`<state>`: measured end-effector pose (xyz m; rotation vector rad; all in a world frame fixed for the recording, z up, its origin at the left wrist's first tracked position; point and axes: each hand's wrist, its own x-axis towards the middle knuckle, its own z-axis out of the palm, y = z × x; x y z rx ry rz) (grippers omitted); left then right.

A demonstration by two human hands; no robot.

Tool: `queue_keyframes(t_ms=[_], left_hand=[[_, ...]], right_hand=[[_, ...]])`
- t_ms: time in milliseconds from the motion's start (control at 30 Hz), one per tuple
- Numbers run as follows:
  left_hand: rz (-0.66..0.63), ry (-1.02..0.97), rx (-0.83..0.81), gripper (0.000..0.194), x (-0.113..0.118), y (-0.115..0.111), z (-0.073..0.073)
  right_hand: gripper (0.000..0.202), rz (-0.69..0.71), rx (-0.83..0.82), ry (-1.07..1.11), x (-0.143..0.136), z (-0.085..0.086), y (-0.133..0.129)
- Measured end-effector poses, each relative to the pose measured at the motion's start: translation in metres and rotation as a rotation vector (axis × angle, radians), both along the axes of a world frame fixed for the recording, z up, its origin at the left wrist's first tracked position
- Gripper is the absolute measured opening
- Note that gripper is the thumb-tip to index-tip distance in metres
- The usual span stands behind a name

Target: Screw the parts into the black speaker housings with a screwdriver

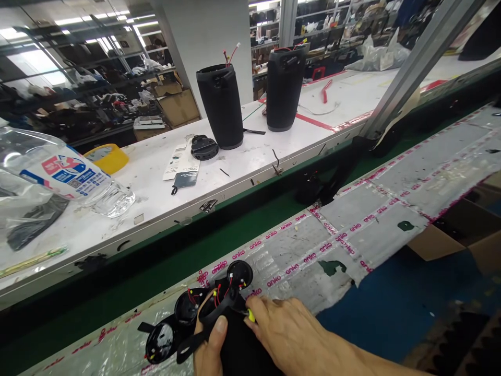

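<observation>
A black cylindrical speaker body (242,344) lies tilted at the bottom centre, its open end with red wires facing up and away. My left hand (211,347) is wrapped round its left side near the rim, thumb on top, beside a black strap (191,345). At the right of the rim, my right hand (279,326) is closed on a small yellow-green item (251,315) that shows between thumb and fingers. Black round caps with wires (240,274) (159,342) lie just beyond and left of the body.
Two black cylinders (221,107) (285,89) stand on the white shelf (242,172) across a green gap. A plastic bottle (66,169), yellow tape roll (111,158), tags (185,178) and a black part (204,147) lie there. A metal post (415,68) slants at right, above a cardboard box (438,241).
</observation>
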<state>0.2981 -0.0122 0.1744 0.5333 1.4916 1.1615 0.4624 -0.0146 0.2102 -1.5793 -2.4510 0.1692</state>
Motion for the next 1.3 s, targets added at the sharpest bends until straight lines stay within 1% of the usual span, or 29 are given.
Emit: queue_keyframes(t_ms=[100,233,300,500,567,633,733,833,900,1000,1067,1167,1233,1300], left_hand=[[-0.007,-0.101,-0.013,0.080,-0.002,-0.001,0.002],[-0.030,-0.063,-0.003,0.077,-0.002,-0.001,0.001],[-0.042,0.025,0.034,0.075,-0.003,0.000,-0.001],[-0.068,0.421,0.143,0.071,-0.010,0.003,0.000],[-0.098,0.510,0.161,0.069,-0.011,0.003,-0.001],[-0.112,0.548,0.163,0.070,-0.012,0.002,-0.003],[-0.108,0.546,0.146,0.072,-0.013,0.001,-0.007],[-0.114,0.510,0.143,0.071,-0.017,0.002,-0.006],[-0.099,0.441,0.135,0.070,-0.019,0.003,-0.004],[-0.057,0.344,0.119,0.072,-0.015,0.002,0.000],[-0.017,0.390,0.129,0.074,-0.008,0.001,0.003],[0.038,0.521,0.148,0.077,0.000,-0.001,0.005],[0.063,0.472,0.094,0.080,-0.003,0.002,0.003],[0.130,0.340,-0.028,0.081,-0.016,0.007,0.002]], right_hand=[[0.025,-0.011,0.011,-0.020,-0.001,-0.002,-0.001],[0.023,-0.023,0.007,-0.065,0.000,0.000,0.000],[0.023,0.005,0.001,-0.067,0.000,0.001,0.001],[0.026,0.040,-0.016,-0.142,-0.004,-0.005,0.002],[0.025,0.060,-0.041,-0.152,-0.006,-0.007,0.002],[0.023,0.059,-0.071,-0.153,-0.008,-0.007,0.002],[0.025,0.063,-0.121,-0.161,-0.012,-0.006,0.004],[0.025,0.075,-0.152,-0.159,-0.012,-0.004,0.003],[0.022,0.079,-0.138,-0.119,-0.010,-0.002,0.001],[0.022,0.066,-0.063,-0.027,-0.005,-0.003,-0.003],[0.024,0.039,-0.020,-0.007,-0.003,-0.006,-0.004],[0.024,0.028,-0.015,-0.034,-0.001,-0.013,-0.005],[0.022,0.027,-0.018,-0.036,0.003,-0.016,-0.008],[0.019,0.036,-0.014,-0.017,0.012,-0.016,-0.014]])
